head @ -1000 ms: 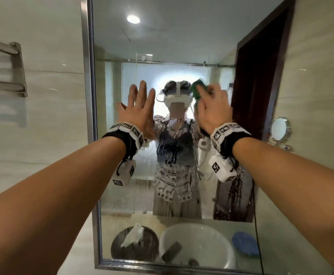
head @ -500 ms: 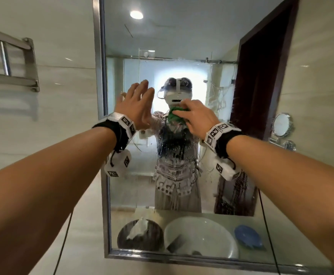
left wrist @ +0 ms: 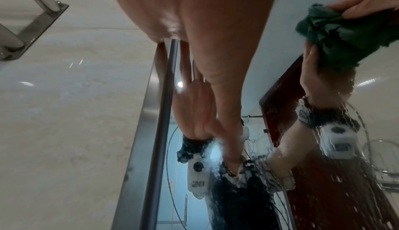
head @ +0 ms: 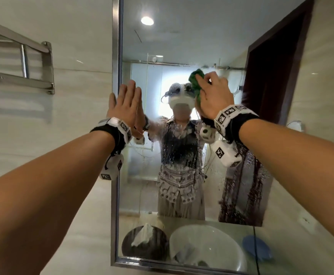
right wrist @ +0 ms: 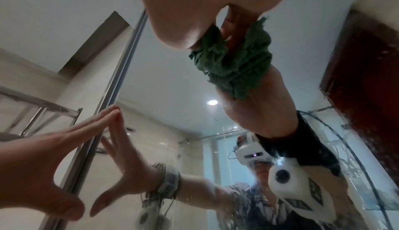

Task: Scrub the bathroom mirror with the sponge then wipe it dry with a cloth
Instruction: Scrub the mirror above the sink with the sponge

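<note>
Since the earlier frame: right hand (head: pixel 213 97) has swept its crumpled green cloth (head: pixel 196 82) from centre to upper right of the steel-framed wall mirror (head: pixel 182 46), grip clenched round it. Left hand (head: pixel 125 104): flat, fingers straight, on glass. Risk: wet runs below streaking; braced palm leaving smears.

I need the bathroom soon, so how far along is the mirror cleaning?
Midway at most. The right hand presses a crumpled green pad high on the mirror, the left hand flat against it. Droplets and streaks cover the lower glass, so drying it remains.
</note>
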